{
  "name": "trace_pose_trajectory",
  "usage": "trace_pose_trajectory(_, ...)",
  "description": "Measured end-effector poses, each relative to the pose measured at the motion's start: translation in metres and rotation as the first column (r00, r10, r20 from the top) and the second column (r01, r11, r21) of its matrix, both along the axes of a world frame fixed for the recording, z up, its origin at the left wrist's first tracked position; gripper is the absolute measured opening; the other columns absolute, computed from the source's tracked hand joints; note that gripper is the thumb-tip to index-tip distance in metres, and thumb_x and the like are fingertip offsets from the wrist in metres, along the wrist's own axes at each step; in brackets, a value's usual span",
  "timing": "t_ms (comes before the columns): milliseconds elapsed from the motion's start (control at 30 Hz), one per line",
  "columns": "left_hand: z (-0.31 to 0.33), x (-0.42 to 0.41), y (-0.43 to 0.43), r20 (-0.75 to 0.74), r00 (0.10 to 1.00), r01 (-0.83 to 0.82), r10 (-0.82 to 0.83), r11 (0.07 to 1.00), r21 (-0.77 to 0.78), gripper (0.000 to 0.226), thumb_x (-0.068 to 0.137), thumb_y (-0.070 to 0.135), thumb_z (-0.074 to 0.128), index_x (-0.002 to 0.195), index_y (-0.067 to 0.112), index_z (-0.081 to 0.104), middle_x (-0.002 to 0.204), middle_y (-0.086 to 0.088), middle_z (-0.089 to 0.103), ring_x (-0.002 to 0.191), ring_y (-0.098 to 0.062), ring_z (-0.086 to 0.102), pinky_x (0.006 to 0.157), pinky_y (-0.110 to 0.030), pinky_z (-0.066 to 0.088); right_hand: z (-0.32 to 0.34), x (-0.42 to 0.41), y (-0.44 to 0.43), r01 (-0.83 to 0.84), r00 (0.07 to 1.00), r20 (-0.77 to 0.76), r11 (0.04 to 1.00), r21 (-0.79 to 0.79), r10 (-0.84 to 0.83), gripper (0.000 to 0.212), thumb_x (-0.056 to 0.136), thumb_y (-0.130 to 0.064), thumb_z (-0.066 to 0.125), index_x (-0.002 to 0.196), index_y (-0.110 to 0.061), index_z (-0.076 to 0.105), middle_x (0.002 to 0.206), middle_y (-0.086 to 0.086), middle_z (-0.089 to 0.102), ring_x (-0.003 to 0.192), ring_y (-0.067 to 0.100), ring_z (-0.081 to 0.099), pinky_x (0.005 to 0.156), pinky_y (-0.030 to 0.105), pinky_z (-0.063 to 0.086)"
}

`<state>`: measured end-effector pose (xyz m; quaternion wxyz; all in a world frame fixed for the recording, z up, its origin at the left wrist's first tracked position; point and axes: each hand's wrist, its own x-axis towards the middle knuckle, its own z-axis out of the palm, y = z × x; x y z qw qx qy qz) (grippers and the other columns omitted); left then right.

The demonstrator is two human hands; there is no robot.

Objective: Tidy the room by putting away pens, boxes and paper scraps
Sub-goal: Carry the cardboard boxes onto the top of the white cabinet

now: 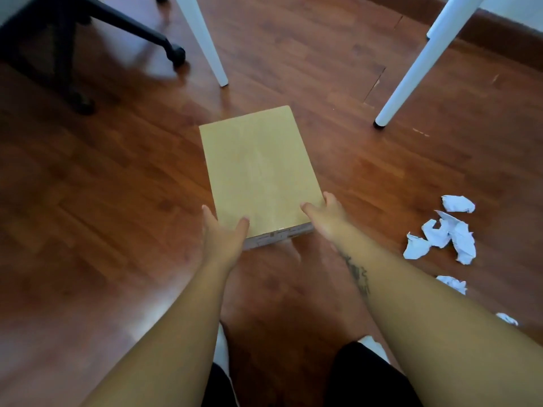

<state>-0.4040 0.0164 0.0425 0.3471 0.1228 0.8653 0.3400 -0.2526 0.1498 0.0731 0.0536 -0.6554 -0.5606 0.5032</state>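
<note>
Fingers [243, 223]: left hand [223, 242] and right hand [323, 218] clamped on near corners of box [258, 168], thumbs on top, rest mostly hidden | box: over floor [117, 186], contact unclear | paper scraps [440, 235]: right, well apart, one partly behind forearm [411, 289]

Flat tan box [258, 171], poss. lifted; crumpled paper scraps [462, 240] rt

Partly hidden by the box [258, 171]: fingers of left hand [224, 242] and right hand [326, 218]. Cut by top edge: 2 table legs [204, 39], blurred chair base [132, 24].
</note>
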Motion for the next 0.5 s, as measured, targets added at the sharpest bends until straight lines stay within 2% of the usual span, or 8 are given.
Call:
trace_pose_trajectory(67,-0.018,-0.003,0.006,0.125,0.987,-0.101,0.096,0.994,0.037,0.079,0.088,0.041,0.069,0.151,0.020,0.026,0.149,0.001,0.045,0.140,-0.024,0.041,0.111,-0.035,0.035,-0.018,-0.007,0.009,0.079,0.993,-0.078,0.994,-0.075,-0.084,0.051,0.090,-0.025,0.065,0.135,-0.011,0.047,0.121,0.005,0.058,0.104,0.022,0.056,0.083,0.025,0.039)
trace_pose_trajectory(100,-0.024,-0.003,0.007,0.173,0.975,-0.149,0.137,0.987,0.056,0.060,0.088,0.038,0.070,0.138,0.024,0.040,0.133,0.007,0.057,0.129,-0.023,0.052,0.105,-0.036,0.042,-0.023,-0.009,0.011,0.117,0.984,-0.120,0.986,-0.119,-0.131,0.049,0.090,-0.023,0.065,0.135,-0.012,0.047,0.117,0.003,0.060,0.098,0.020,0.057,0.081,0.026,0.043)
trace_pose_trajectory(167,-0.032,-0.004,0.008,0.251,0.946,-0.236,0.205,0.966,0.103,0.040,0.086,0.039,0.072,0.118,0.028,0.051,0.111,0.015,0.063,0.111,-0.018,0.062,0.099,-0.042,0.049,-0.034,-0.012,0.015,0.190,0.959,-0.174,0.964,-0.184,-0.222,0.048,0.090,-0.020,0.066,0.135,-0.013,0.048,0.112,0.002,0.062,0.093,0.018,0.060,0.079,0.029,0.049)
trace_pose_trajectory(267,-0.041,-0.006,0.009,0.385,0.885,-0.345,0.264,0.925,0.158,0.042,0.083,0.038,0.076,0.121,0.031,0.057,0.112,0.012,0.070,0.106,-0.012,0.066,0.099,-0.048,0.050,-0.048,-0.014,0.017,0.246,0.931,-0.212,0.939,-0.240,-0.298,0.049,0.089,-0.021,0.067,0.135,-0.018,0.048,0.109,0.000,0.064,0.095,0.022,0.067,0.085,0.040,0.057)
trace_pose_trajectory(333,-0.040,-0.003,0.010,0.460,0.839,-0.409,0.291,0.895,0.179,0.043,0.084,0.031,0.077,0.122,0.031,0.058,0.113,0.012,0.072,0.105,-0.011,0.068,0.101,-0.048,0.049,-0.050,-0.014,0.015,0.257,0.925,-0.223,0.938,-0.234,-0.309,0.047,0.088,-0.021,0.068,0.132,-0.019,0.051,0.107,-0.001,0.067,0.099,0.023,0.068,0.090,0.047,0.056)
trace_pose_trajectory(400,-0.029,-0.002,0.011,0.492,0.820,-0.430,0.293,0.883,0.190,0.042,0.086,0.026,0.076,0.124,0.031,0.059,0.112,0.012,0.072,0.104,-0.009,0.068,0.103,-0.046,0.047,-0.040,-0.010,0.011,0.255,0.929,-0.220,0.945,-0.205,-0.299,0.044,0.086,-0.021,0.068,0.128,-0.021,0.054,0.107,-0.002,0.068,0.099,0.021,0.068,0.093,0.046,0.055)
trace_pose_trajectory(500,-0.003,-0.002,0.015,0.495,0.842,-0.348,0.215,0.917,0.194,0.042,0.088,0.025,0.074,0.127,0.031,0.060,0.112,0.013,0.072,0.105,-0.012,0.067,0.098,-0.046,0.049,-0.016,0.000,0.009,0.289,0.917,-0.224,0.937,-0.194,-0.330,0.041,0.089,-0.018,0.066,0.128,-0.022,0.053,0.108,-0.001,0.066,0.100,0.020,0.064,0.092,0.040,0.054)
